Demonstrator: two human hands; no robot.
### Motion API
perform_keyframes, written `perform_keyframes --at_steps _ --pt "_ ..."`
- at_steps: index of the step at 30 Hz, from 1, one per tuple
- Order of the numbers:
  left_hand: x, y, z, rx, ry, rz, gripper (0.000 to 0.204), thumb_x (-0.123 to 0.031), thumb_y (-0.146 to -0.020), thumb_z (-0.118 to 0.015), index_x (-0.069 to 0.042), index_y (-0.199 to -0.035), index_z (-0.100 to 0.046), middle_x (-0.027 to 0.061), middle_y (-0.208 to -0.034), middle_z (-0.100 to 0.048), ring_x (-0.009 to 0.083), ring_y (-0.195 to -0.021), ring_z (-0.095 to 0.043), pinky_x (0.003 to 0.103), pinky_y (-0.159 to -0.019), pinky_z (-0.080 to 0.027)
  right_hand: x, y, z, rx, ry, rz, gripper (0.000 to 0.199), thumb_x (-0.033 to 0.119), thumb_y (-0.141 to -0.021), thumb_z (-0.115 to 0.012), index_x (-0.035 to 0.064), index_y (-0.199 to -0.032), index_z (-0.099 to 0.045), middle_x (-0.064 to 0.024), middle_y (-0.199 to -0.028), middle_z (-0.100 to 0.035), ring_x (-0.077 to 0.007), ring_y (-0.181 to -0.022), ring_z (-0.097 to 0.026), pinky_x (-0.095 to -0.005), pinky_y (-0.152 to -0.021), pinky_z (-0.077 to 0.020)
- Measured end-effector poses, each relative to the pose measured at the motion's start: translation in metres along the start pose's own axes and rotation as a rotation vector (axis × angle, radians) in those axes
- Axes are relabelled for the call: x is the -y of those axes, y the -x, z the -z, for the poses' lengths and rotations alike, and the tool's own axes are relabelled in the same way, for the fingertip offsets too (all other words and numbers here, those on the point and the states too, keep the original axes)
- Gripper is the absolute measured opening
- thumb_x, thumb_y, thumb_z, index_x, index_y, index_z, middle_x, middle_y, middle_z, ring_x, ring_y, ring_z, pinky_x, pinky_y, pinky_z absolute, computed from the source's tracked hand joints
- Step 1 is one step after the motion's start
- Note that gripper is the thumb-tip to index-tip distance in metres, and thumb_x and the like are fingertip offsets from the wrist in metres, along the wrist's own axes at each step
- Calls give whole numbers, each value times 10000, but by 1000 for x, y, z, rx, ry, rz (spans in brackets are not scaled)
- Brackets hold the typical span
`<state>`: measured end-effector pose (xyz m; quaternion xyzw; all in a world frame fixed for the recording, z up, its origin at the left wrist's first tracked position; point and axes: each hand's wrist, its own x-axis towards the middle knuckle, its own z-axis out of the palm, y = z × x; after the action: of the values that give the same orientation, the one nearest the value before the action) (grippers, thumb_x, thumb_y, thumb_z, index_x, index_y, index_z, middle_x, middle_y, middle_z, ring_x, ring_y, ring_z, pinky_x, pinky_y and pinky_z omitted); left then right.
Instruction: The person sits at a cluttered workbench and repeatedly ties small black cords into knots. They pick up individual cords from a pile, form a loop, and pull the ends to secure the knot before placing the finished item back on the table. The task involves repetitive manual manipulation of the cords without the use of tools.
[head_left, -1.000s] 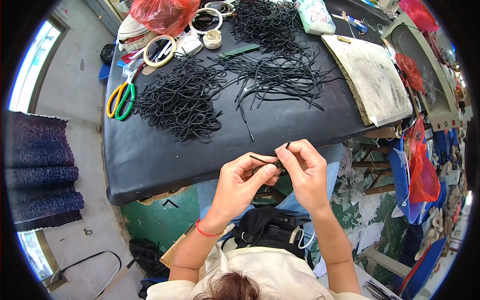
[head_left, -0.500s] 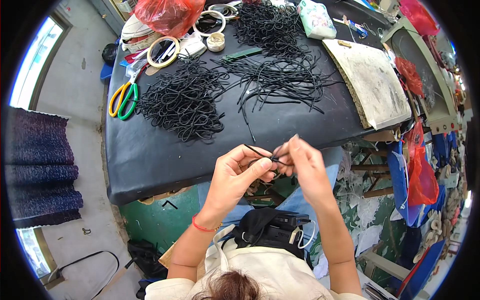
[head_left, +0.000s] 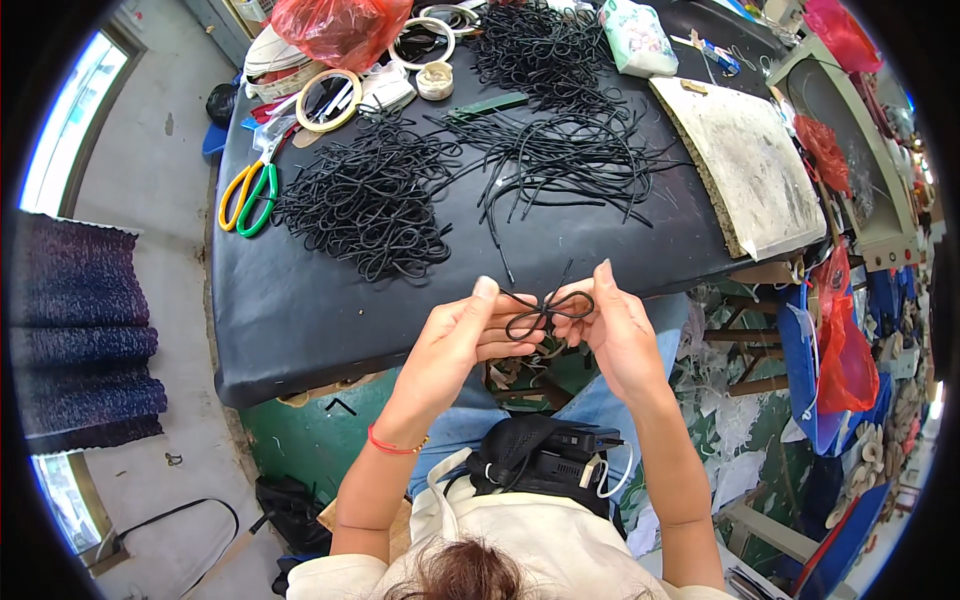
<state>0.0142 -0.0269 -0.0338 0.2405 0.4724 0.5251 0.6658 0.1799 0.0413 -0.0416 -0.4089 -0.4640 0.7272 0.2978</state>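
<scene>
- The left hand [head_left: 448, 345] and right hand [head_left: 630, 345] had slack grips, thumbs spread wide, a black cord bow [head_left: 546, 311] resting against their fingers.
- The bow, thin and two-looped with a small knot, sat between them by the surface's [head_left: 320, 335] near edge.
- Its long axis ran crosswise, slightly aslant; one tail pointed away from the person.
- Heaped black cords [head_left: 365, 205] lay beyond.

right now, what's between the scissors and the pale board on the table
In the head view, a heap of looped black cords lies beside the scissors, then a spread of straighter black cords reaches toward the pale board.
</scene>
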Motion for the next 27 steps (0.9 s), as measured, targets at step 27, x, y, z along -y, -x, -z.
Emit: perform_keyframes --at_steps 27 --pt "-44 -30 38 -850 -1266 -1038 238 -145 -792 -666 -53 -1008 -628 110 -1125 -528 257 -1082 -461 351 -917 -371 0 -125 23 -400 1498 822 77 139 -797 -585 74 -817 -551 -67 -823 -524 -243 -833 -490 -377 -732 -363"
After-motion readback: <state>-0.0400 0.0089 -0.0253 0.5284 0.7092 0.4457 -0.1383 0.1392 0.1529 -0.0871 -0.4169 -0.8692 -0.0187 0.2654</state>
